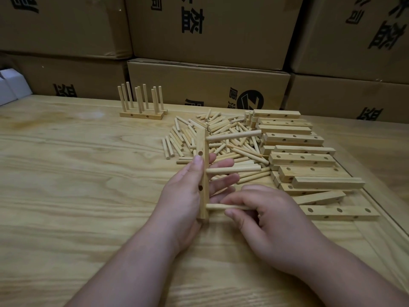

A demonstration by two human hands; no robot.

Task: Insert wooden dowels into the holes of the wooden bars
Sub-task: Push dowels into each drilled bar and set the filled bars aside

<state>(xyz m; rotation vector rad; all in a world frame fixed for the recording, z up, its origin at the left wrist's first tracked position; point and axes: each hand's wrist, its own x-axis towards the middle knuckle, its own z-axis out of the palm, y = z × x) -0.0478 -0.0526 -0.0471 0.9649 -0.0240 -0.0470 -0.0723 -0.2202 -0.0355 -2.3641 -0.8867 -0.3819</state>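
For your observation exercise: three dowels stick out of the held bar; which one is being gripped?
The nearest dowel, pinched by the right hand; the other two stand free.

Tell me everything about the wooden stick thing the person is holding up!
The held bar is a pale, square-edged wooden bar, standing on end above the table. The left hand grips it. Two round holes show on its side. Three dowels stick out sideways to the right; the right hand pinches the lowest dowel.
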